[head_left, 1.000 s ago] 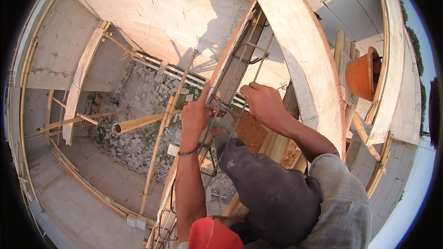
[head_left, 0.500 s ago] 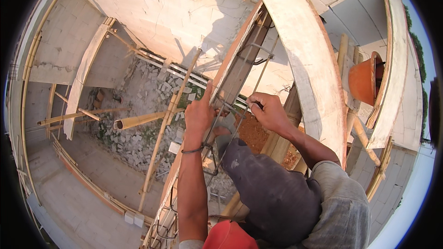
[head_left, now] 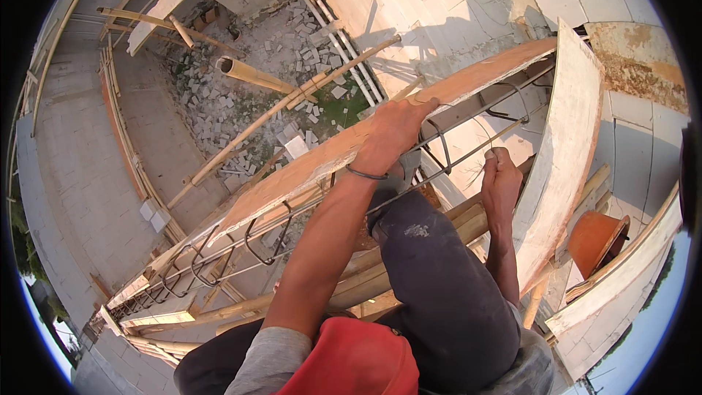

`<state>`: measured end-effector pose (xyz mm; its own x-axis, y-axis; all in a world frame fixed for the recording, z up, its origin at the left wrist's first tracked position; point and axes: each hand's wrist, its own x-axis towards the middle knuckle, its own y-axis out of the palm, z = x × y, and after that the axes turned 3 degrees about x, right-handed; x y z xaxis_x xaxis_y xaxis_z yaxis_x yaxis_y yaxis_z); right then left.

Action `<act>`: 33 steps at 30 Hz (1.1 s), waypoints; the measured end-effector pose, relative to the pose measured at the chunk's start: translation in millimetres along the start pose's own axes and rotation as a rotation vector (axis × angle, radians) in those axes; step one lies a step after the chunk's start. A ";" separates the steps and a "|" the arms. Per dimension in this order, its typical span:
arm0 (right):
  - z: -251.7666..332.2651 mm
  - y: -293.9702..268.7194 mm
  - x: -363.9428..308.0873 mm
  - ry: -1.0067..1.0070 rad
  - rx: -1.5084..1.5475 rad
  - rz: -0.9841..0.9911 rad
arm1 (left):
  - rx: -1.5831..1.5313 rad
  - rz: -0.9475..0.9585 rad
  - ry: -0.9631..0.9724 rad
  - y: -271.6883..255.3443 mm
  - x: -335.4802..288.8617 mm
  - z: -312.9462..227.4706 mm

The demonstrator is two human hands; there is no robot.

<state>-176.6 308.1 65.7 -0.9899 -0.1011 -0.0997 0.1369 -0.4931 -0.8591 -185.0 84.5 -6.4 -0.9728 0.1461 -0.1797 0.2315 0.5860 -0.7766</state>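
My left hand point(head_left: 395, 130) lies over the top edge of a long wooden board point(head_left: 490, 75), its fingers bent over it. A dark band circles that wrist. My right hand point(head_left: 502, 183) is closed, and a thin wire point(head_left: 483, 133) rises from its pinched fingertips. Between the hands runs a steel rebar point(head_left: 472, 153) with bent stirrups point(head_left: 441, 139), part of a cage inside the trough of boards. The ends of my left fingers are partly hidden behind the board and steel. My dark-trousered leg point(head_left: 446, 263) reaches down beside the bars.
A pale board point(head_left: 561, 153) stands on the right, with an orange bucket point(head_left: 594, 243) beyond it. Bamboo poles point(head_left: 256, 75) cross over broken rubble point(head_left: 227, 113) well below. White pipes point(head_left: 338, 45) follow the wall's foot. More bamboo point(head_left: 358, 285) lies under the cage.
The view has swung round, so the boards now slope across it. My left hand has gone from a pointing finger to bending over the board. My right hand has drawn away from the rebar.
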 end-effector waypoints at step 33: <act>-13.1 32.3 27.5 0.251 0.445 0.150 | 0.020 0.077 -0.030 -10.0 10.1 -4.5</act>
<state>-199.8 300.6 28.6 -0.9292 -0.0160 -0.3693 0.2267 -0.8137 -0.5352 -197.1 83.7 2.2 -0.9519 0.1659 -0.2575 0.3060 0.5575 -0.7717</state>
